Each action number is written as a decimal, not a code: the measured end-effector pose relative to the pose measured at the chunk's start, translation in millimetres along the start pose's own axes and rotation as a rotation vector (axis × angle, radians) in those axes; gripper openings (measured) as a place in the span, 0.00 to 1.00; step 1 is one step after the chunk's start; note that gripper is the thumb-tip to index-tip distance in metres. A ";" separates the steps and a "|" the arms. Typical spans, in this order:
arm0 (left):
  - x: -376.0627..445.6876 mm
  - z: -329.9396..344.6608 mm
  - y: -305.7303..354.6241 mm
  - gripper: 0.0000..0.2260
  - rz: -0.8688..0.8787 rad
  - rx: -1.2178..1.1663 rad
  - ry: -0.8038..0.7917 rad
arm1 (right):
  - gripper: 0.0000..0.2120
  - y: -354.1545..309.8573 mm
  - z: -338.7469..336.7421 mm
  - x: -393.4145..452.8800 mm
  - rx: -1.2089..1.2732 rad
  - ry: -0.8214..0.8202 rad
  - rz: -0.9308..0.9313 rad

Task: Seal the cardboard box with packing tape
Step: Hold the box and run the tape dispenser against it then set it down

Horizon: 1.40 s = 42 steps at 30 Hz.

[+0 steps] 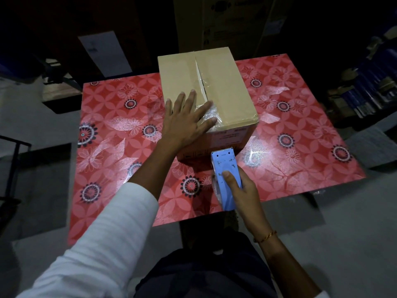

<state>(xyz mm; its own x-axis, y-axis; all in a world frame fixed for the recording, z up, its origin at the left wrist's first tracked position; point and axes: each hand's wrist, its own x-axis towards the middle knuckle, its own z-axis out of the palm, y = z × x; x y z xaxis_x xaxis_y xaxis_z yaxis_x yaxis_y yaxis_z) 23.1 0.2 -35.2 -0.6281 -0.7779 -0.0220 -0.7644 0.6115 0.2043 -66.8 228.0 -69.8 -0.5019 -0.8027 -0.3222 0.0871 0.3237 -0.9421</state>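
Note:
A brown cardboard box stands on a red flowered table, its two top flaps closed with a narrow gap along the middle seam. Clear tape lies over the seam and looks crumpled near the front edge. My left hand rests flat, fingers spread, on the box's near left top corner. My right hand grips a light blue tape dispenser just in front of the box's front face, its toothed cutter pointing at the box.
The table's front edge is close to my body. A tall cardboard carton stands behind the table. A white panel leans at the back left. Stacked dark goods fill the right side. Grey floor surrounds the table.

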 end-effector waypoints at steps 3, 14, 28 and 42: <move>-0.9 0.0 0.0 0.29 -0.002 -0.005 0.001 | 0.10 2.2 0.1 -1.7 0.001 0.013 -0.017; -1.9 -0.4 1.8 0.29 -0.006 0.003 -0.005 | 0.15 4.0 -6.4 10.2 -0.131 -0.018 -0.035; -1.5 0.9 1.7 0.30 -0.004 0.011 0.002 | 0.20 -31.4 -10.0 54.8 -0.235 -0.029 0.074; -2.3 0.0 0.7 0.31 0.008 0.021 0.021 | 0.43 30.5 -51.0 36.6 0.370 -0.026 0.335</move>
<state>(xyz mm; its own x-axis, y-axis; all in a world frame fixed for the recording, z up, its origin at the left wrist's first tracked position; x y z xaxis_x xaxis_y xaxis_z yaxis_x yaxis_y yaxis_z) 24.0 2.4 -35.0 -0.6309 -0.7759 0.0006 -0.7626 0.6202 0.1836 -126.4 234.1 -105.7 -0.3728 -0.6987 -0.6106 0.5421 0.3701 -0.7544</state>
